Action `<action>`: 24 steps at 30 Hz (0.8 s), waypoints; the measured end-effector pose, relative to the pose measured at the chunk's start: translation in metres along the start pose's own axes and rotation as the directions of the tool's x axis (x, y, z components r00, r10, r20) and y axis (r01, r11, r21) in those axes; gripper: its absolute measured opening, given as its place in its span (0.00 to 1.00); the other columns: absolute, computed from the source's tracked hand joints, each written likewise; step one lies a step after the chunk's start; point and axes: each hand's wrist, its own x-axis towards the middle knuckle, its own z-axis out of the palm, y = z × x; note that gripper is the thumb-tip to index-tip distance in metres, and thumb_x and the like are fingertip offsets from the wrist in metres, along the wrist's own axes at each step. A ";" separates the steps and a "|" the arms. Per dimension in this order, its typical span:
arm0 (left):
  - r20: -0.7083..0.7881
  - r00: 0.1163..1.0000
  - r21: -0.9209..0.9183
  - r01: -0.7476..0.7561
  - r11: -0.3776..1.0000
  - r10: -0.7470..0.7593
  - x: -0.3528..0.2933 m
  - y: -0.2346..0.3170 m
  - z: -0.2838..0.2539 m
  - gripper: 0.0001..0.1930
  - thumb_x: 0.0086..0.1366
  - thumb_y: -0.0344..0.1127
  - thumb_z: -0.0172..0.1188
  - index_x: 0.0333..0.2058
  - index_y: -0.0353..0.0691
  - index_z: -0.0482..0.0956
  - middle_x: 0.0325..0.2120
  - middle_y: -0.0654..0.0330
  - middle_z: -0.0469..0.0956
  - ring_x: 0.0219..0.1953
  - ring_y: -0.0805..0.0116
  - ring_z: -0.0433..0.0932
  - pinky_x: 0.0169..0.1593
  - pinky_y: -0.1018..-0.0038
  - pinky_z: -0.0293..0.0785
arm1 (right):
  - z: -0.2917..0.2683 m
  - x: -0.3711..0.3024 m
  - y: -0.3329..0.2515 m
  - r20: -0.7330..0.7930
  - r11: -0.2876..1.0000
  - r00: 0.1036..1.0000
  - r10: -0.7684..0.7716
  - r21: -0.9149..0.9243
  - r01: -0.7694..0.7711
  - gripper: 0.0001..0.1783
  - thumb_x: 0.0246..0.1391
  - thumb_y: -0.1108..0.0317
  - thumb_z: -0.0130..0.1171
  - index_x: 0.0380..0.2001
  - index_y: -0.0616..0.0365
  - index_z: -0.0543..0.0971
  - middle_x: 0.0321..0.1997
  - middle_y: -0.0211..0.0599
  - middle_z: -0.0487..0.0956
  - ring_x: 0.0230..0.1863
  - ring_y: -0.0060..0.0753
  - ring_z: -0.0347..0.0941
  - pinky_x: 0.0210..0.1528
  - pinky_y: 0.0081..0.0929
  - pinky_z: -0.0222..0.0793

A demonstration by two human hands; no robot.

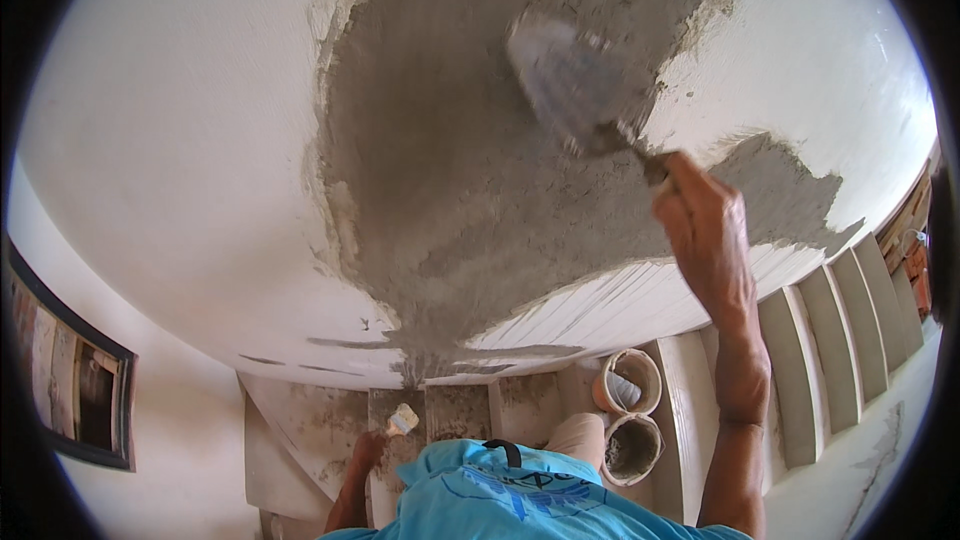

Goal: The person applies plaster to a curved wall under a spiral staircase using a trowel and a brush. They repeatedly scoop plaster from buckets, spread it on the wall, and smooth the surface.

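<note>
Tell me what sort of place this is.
Probably an indoor stairwell under repair: steps run along a white wall, a rough grey patch covers much of it, and two buckets stand below.

Light is falling brightest on the wall (872, 60) to the right of the right fingers (683, 180), leaving a pale glare. Just beyond those fingers, the trowel (572, 83) is blurring with motion. Far left of them, the wall is looking dimmer. Below right, the steps (828, 340) are bending towards the dark rim.
</note>
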 end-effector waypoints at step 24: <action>0.126 0.974 -0.017 0.190 0.982 -0.187 0.015 0.028 0.005 0.08 0.55 0.36 0.59 0.28 0.37 0.78 0.24 0.51 0.78 0.28 0.57 0.79 0.34 0.61 0.75 | 0.009 -0.014 0.035 0.029 0.977 0.994 -0.107 -0.181 0.110 0.06 0.52 0.72 0.52 0.33 0.62 0.70 0.24 0.48 0.74 0.26 0.51 0.74 0.30 0.43 0.68</action>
